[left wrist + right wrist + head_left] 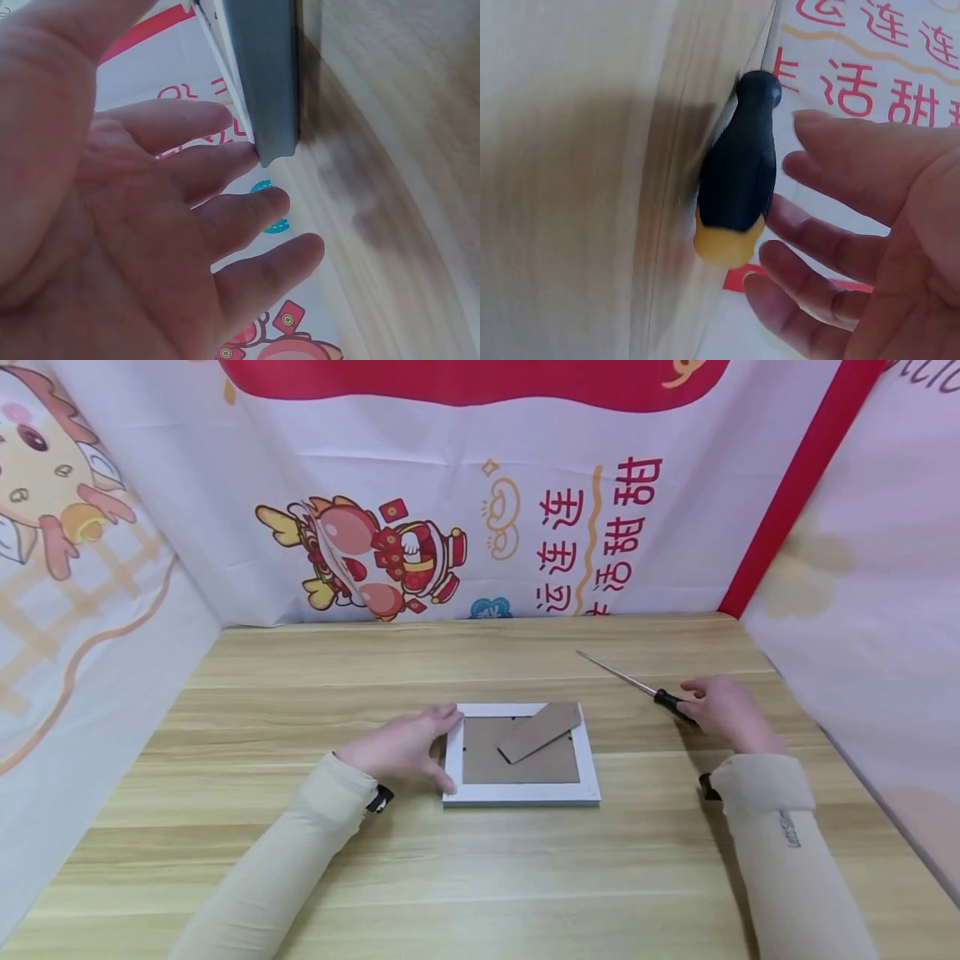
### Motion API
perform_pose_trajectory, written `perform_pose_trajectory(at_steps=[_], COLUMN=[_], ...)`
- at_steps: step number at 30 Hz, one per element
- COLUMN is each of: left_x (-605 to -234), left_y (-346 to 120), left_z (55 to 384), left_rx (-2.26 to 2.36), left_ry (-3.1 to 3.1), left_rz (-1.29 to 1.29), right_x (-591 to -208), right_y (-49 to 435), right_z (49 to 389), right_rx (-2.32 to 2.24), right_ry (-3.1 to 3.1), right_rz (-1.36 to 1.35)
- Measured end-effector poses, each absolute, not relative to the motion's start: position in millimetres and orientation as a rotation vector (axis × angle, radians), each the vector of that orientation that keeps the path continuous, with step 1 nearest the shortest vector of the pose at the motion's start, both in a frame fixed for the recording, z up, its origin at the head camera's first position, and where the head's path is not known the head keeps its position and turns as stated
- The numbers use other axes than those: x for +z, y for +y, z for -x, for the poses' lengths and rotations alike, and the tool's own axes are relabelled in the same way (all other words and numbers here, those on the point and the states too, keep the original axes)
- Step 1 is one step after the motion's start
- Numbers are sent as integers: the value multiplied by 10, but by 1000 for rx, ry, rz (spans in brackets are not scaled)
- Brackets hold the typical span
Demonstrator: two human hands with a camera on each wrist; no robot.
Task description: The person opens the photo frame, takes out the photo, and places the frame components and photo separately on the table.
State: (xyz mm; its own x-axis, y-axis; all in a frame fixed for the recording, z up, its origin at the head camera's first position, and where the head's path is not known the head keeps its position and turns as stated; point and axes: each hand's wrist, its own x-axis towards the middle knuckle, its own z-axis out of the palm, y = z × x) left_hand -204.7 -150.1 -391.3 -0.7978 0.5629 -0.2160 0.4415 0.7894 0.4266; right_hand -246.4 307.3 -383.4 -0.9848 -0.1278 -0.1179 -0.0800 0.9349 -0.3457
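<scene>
A white picture frame [522, 792] lies face down in the middle of the table, its brown backing board [480, 768] and slanted stand leg [542, 732] on top. My left hand [405, 745] is at its left side, thumb by the near corner and fingertips at the far one. In the left wrist view those fingers [247, 270] are spread and nearly straight beside the frame's grey edge [266, 82]. To the right lies a screwdriver [630, 680], its tip pointing to the far left. Loosely bent, my right hand [726, 714] hovers around its black handle with a yellow end [739, 172].
The wood-grain table [337, 877] is bounded at the back by a printed cloth [405, 460] with red and cartoon designs. More cloth hangs along the left and right sides. A dark wristband [379, 798] shows at the left cuff.
</scene>
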Motion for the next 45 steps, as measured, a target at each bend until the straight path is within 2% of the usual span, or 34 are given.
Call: perform_pose_trajectory(at_steps=[6, 15, 35, 40, 45], left_x=[-3947, -3944, -3997, -3982, -3951], left_y=[-1530, -1503, -1467, -1462, -1495], left_z=[2016, 1994, 2038, 2045, 2053], left_rx=[504, 498, 465, 449, 444], left_ry=[2623, 2627, 2642, 2640, 2639], left_rz=[-728, -736, -765, -767, -776], right_x=[-3914, -3960, -3409, -3271, -3210], right_y=[3015, 3081, 2958, 2833, 2640], right_z=[2483, 2481, 2313, 2197, 2107], right_rx=[-382, -493, -1211, -1253, -1056], right_ry=[2979, 2912, 3014, 2978, 2912], right_rz=[242, 225, 179, 305, 689])
